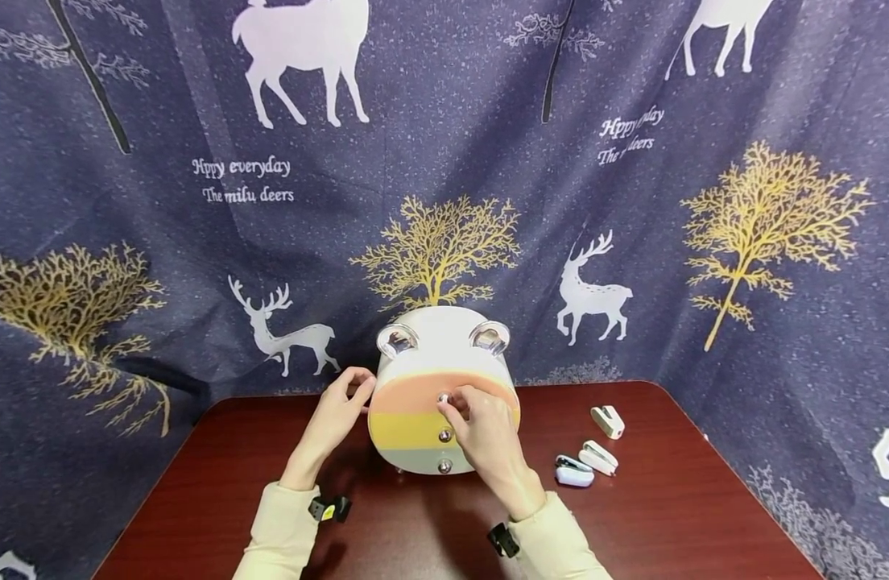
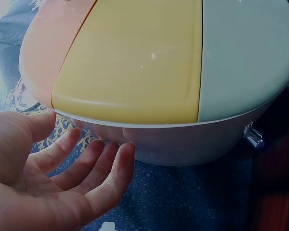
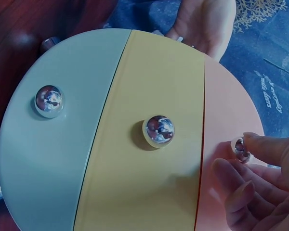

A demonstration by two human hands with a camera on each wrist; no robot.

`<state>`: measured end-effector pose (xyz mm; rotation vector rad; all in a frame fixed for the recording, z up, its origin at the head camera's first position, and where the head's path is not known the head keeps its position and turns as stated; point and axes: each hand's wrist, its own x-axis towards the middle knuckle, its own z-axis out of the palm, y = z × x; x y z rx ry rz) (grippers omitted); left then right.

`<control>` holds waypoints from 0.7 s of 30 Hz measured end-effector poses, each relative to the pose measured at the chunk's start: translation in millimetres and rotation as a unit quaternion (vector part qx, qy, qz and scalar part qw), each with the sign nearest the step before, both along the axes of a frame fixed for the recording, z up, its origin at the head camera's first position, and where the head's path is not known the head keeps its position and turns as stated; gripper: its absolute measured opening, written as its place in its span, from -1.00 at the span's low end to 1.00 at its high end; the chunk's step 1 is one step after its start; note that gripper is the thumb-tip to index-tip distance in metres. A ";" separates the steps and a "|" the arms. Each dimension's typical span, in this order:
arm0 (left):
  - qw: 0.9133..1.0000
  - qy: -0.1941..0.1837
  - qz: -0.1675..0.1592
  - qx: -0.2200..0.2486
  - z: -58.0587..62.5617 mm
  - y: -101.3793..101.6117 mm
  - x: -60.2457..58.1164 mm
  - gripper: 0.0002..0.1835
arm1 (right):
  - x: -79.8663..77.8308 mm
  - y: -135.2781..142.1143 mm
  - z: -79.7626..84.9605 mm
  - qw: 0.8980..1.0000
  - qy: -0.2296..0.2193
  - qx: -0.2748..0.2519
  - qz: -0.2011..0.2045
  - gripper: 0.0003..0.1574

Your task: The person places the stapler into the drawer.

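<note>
A white rounded drawer cabinet (image 1: 444,342) stands at the middle of the table. Its front has an orange-pink top drawer (image 1: 408,395), a yellow middle drawer (image 2: 130,62) and a pale green bottom drawer (image 3: 62,144), each with a shiny round knob. My right hand (image 1: 488,427) pinches the top drawer's knob (image 3: 240,150) between thumb and fingers. At the cabinet's left side is my left hand (image 1: 343,407), its loosely bent fingertips (image 2: 123,154) resting against the white side wall. All three drawers look flush with the front.
On the right of the dark red table (image 1: 386,524) lie a white stapler (image 1: 608,421), another white stapler (image 1: 599,457) and a pale blue stapler (image 1: 574,472). Two silver rings (image 1: 397,341) top the cabinet. A dark blue deer-print cloth (image 1: 444,145) hangs behind.
</note>
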<state>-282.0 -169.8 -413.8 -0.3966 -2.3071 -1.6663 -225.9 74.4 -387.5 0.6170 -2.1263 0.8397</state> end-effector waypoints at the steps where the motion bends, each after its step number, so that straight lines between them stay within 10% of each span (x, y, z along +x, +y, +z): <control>1: 1.000 0.000 -0.001 -0.001 0.1 0.0 0.3 -0.80 | -0.1 0.2 -0.4 1.000 0.000 0.000 0.001 -0.83; 21: 1.000 -0.004 -0.006 -0.001 1.6 -0.9 1.1 -0.80 | 4.9 34.0 21.8 0.996 -0.062 -0.019 -0.060 -0.81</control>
